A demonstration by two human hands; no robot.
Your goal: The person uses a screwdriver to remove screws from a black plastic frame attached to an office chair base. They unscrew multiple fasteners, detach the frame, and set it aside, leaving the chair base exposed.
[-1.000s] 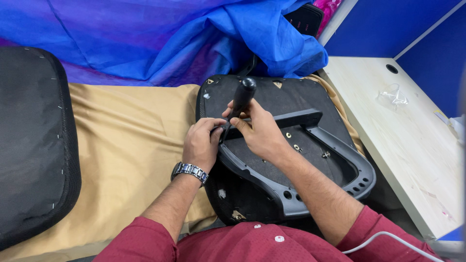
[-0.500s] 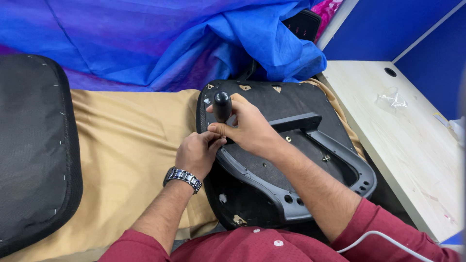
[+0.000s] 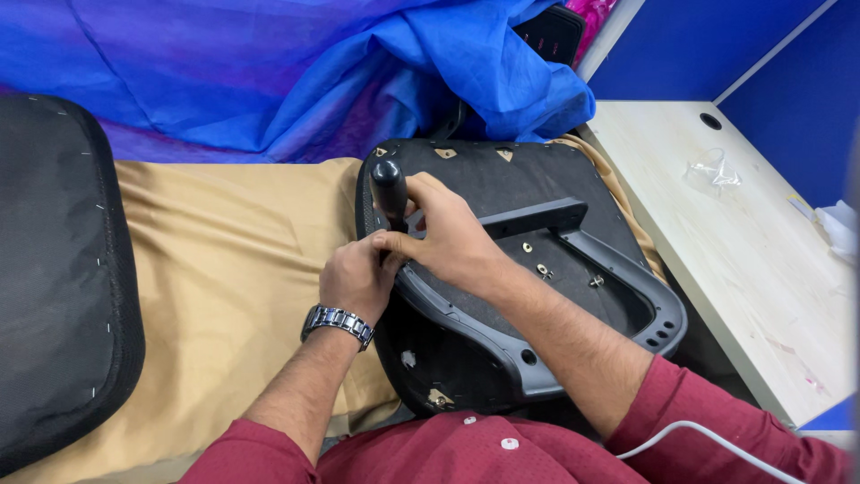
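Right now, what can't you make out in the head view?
- Screwdriver tip and whatever fastener it meets: hidden by the right hand and left hand.
- Near edge of the seat base: covered by the maroon shirt.
- Black cushion: cut off by the left edge.
- Small screws inside the plastic armrest frame: too small to tell type.
- Clear bag on the desk: contents unclear.

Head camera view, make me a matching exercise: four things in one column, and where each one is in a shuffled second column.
Things:
1. screwdriver handle
2. wristwatch
3. clear plastic bag
4. blue cloth

Places:
A. on the light wooden desk
B. bunched behind the upturned seat
C. in the right hand
D. on the wrist of the left hand

Pairs: 1-C, 2-D, 3-A, 4-B
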